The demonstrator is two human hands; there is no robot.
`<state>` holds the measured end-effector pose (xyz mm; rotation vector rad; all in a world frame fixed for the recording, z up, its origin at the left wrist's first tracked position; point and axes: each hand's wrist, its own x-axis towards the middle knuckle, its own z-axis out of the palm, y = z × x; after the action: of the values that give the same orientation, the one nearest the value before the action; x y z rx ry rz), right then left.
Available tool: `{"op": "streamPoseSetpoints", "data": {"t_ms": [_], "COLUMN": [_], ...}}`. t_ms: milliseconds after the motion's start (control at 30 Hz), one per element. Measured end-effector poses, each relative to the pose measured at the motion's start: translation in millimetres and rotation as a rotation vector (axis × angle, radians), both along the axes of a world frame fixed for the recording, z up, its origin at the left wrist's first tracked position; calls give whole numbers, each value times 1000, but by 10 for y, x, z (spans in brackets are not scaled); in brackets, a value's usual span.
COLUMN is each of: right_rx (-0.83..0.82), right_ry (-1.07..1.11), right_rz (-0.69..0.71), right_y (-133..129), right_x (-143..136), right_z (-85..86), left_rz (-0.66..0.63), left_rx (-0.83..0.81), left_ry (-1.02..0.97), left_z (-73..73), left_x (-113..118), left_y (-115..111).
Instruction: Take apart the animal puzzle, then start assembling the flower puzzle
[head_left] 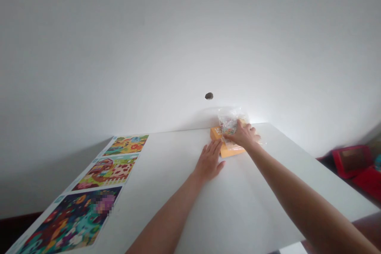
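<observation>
An orange-yellow box [232, 152] lies near the back of the white table, close to the wall. On top of it is a clear plastic bag [228, 118] with colourful pieces inside, too blurred to name. My right hand [244, 135] is over the bag and grips it, thumb to the left and fingers on its far side. My left hand [208, 161] rests flat on the table at the box's left side, fingers stretched out and fingertips against the box. The bag and my right hand hide much of the box.
Three colourful picture sheets [107, 170] lie in a row along the left edge of the white table [166, 190]. A white wall [149, 47] with a small hole [209, 96] rises behind. Beyond the right edge are red items [353, 162] lower down.
</observation>
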<state>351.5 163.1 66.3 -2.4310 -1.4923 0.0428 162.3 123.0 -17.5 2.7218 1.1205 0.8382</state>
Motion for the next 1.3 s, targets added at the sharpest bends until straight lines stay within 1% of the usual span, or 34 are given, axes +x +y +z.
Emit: {"op": "streamPoseSetpoints", "data": {"t_ms": [67, 133, 200, 367, 467, 567, 633, 667, 700, 767, 800, 833, 867, 900, 933, 1000, 1033, 1100, 1200, 1300], "right_rx": [2, -1, -2, 43, 51, 45, 70, 128, 214, 505, 641, 731, 784, 784, 749, 668, 635, 593, 519, 481], "right_ry": [2, 17, 37, 51, 67, 80, 78, 66, 39, -61, -107, -126, -116, -80, -11, 140, 200, 273, 344, 472], "right_rz": [-7, -13, -58, -38, -23, -14, -24, -39, -71, -136, -130, -112, -88, -12, 88, 245, 296, 351, 454, 599], "right_y": [65, 157, 270, 540, 590, 541, 459, 401, 333, 170, 84, 1, -73, -135, -183, -243, -263, -309, -438, -592], "right_x": [90, 279, 554, 1348, 1722, 1908, 1885, 1829, 1748, 1545, 1439, 1341, 1255, 1185, 1129, 1058, 1035, 1003, 936, 748], "right_z": [-6, -10, -24, -130, -223, -347, -463, -533, -609, -769, -843, -907, -957, -992, -1013, -1018, -1009, -979, -921, -861], "left_rz": [35, 34, 16, 3, 5, 15, 28, 38, 48, 67, 72, 74, 71, 68, 66, 62, 63, 55, 40, -38], "left_rx": [3, 18, 35, 46, 43, 35, 30, 30, 32, 37, 39, 39, 39, 38, 37, 37, 38, 39, 39, 27], "left_ry": [-20, -36, -52, -78, -100, -141, -165, -177, -187, -206, -212, -213, -213, -212, -213, -218, -226, -238, -279, -318], "left_z": [-19, -35, -43, -33, -22, -5, 10, 18, 26, 36, 39, 40, 38, 35, 30, 18, 14, 18, 73, 169], "left_x": [83, 99, 78, 28, 18, 0, -18, -28, -41, -69, -86, -103, -122, -140, -160, -204, -233, -320, -574, -952], "left_y": [28, 46, 55, 63, 66, 67, 68, 69, 71, 76, 82, 89, 99, 111, 125, 156, 170, 185, 163, 90]}}
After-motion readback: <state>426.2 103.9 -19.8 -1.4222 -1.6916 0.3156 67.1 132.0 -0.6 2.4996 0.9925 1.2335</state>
